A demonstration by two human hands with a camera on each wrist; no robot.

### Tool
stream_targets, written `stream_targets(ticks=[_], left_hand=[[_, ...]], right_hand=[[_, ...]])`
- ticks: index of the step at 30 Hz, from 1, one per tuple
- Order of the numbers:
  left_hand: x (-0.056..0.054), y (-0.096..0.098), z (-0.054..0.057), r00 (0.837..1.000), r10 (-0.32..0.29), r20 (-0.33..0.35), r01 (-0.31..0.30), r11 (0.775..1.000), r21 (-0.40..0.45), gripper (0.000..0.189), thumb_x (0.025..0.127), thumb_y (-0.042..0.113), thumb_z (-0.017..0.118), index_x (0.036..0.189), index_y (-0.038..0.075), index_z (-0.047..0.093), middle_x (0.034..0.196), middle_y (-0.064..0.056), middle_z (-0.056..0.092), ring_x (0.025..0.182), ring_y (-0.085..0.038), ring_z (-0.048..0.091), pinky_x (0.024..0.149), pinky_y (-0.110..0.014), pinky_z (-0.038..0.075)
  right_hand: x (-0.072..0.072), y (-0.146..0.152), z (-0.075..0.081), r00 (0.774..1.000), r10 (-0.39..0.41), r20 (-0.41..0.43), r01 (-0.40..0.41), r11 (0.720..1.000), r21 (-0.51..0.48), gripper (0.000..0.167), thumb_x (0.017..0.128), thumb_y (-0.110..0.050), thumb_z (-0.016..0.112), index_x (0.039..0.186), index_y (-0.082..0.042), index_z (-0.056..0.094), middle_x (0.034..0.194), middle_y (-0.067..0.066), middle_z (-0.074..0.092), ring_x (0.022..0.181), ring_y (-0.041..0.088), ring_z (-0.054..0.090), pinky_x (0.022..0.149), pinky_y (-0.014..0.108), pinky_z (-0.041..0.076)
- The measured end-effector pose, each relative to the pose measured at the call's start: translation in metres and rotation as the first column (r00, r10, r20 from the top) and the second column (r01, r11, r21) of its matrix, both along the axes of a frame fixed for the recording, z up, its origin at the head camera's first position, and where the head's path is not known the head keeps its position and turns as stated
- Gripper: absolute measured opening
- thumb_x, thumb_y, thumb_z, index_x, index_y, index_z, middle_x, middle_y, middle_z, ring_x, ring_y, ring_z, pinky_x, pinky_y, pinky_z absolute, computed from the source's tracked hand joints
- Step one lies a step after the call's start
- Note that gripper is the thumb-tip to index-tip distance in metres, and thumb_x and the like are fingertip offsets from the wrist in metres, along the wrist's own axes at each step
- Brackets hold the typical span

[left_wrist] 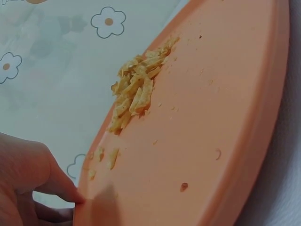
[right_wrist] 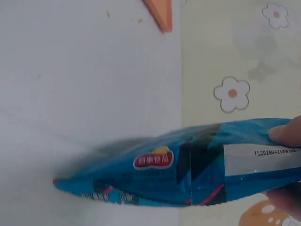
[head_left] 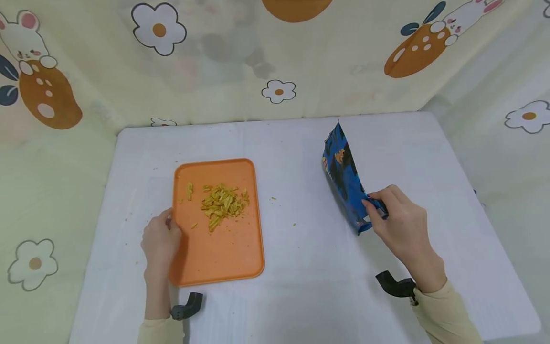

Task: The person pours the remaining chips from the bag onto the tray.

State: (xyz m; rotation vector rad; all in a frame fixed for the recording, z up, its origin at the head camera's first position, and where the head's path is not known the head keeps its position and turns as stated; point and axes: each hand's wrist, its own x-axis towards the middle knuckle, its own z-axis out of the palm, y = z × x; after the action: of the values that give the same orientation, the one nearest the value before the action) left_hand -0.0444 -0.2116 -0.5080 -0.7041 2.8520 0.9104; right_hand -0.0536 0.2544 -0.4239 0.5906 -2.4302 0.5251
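Note:
An orange tray (head_left: 219, 258) lies on the white table, with a heap of broken yellow chips (head_left: 224, 203) on its upper half and crumbs around it. My left hand (head_left: 161, 241) pinches the tray's left rim; the left wrist view shows thumb and fingers at the edge of the tray (left_wrist: 188, 141). To the right, my right hand (head_left: 401, 222) grips the near end of a blue snack bag (head_left: 343, 167) between thumb and fingers. In the right wrist view the snack bag (right_wrist: 183, 165) bears a red logo and a white printed strip. What the bag holds is hidden.
Small crumbs (head_left: 273, 198) lie on the white tabletop (head_left: 301, 267) between tray and bag. A cloth printed with flowers and rabbits (head_left: 223, 86) hangs behind the table and along both sides. A black wrist mount (head_left: 397, 285) sits at each cuff.

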Motion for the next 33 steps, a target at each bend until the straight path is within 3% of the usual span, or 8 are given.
stream_targets(ticks=[7,18,25,33], left_hand=[[0.001,-0.001,0.002,1.0,0.021,0.001,-0.021,1.0,0.007,0.045,0.1,0.004,0.045,0.144,-0.003,0.055,0.11,-0.028,0.063,0.084,-0.034,0.055,0.068,-0.041,0.044],[0.002,0.0,0.001,1.0,0.024,0.009,-0.024,1.0,-0.001,0.045,0.101,0.006,0.045,0.144,-0.002,0.055,0.109,-0.026,0.063,0.083,-0.033,0.056,0.068,-0.039,0.044],[0.0,0.0,0.0,0.999,0.021,0.032,-0.021,1.0,-0.005,0.046,0.101,0.007,0.044,0.145,-0.002,0.054,0.11,-0.026,0.063,0.082,-0.032,0.056,0.066,-0.038,0.044],[-0.001,0.002,-0.001,0.999,0.031,0.035,-0.031,1.0,-0.005,0.045,0.102,0.007,0.044,0.146,-0.001,0.054,0.111,-0.025,0.063,0.084,-0.032,0.056,0.069,-0.039,0.044]], right_hand=[[-0.001,-0.025,-0.006,0.999,0.032,-0.01,-0.032,0.999,-0.021,0.02,0.072,0.012,0.083,0.084,0.002,0.07,0.079,0.014,0.067,0.07,0.028,0.059,0.049,0.04,0.049],[0.001,-0.058,-0.024,0.994,0.098,0.048,-0.098,0.995,0.004,0.032,0.066,0.01,0.089,0.086,0.002,0.066,0.085,0.014,0.067,0.072,0.031,0.069,0.059,0.045,0.058],[0.0,-0.079,-0.044,0.989,0.127,0.073,-0.131,0.989,0.067,0.036,0.064,0.001,0.095,0.082,-0.001,0.064,0.086,0.014,0.068,0.074,0.032,0.068,0.069,0.047,0.06],[0.002,-0.101,-0.077,0.986,0.141,0.091,-0.148,0.986,0.075,0.028,0.071,-0.004,0.091,0.083,-0.002,0.066,0.087,0.015,0.069,0.081,0.033,0.07,0.074,0.046,0.061]])
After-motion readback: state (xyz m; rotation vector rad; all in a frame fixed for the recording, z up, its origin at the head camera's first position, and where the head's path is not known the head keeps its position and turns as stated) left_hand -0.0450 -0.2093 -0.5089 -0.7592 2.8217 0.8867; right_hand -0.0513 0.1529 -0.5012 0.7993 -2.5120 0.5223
